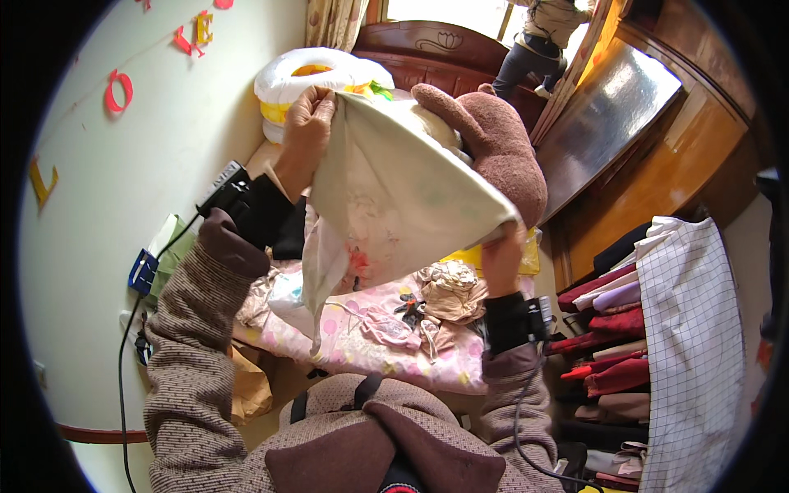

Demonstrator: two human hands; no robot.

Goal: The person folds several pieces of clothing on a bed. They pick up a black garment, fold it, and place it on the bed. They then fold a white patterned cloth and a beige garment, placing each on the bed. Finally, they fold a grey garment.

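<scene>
A pale, thin cloth with a faint red floral print hangs stretched between my hands. My left hand pinches its upper left corner between thumb and fingers. Lower on the right, my right hand grips another corner; the cloth partly hides its fingers. Behind and below the cloth lies a bed with a pink patterned cover. On it are a small pink garment, a dark item and a heap of beige clothing.
A brown plush toy and a white inflatable ring sit towards the wooden headboard. Another person is by the window. Hanging clothes, partly under a checked white cloth, stand at right. A brown paper bag is beside the bed.
</scene>
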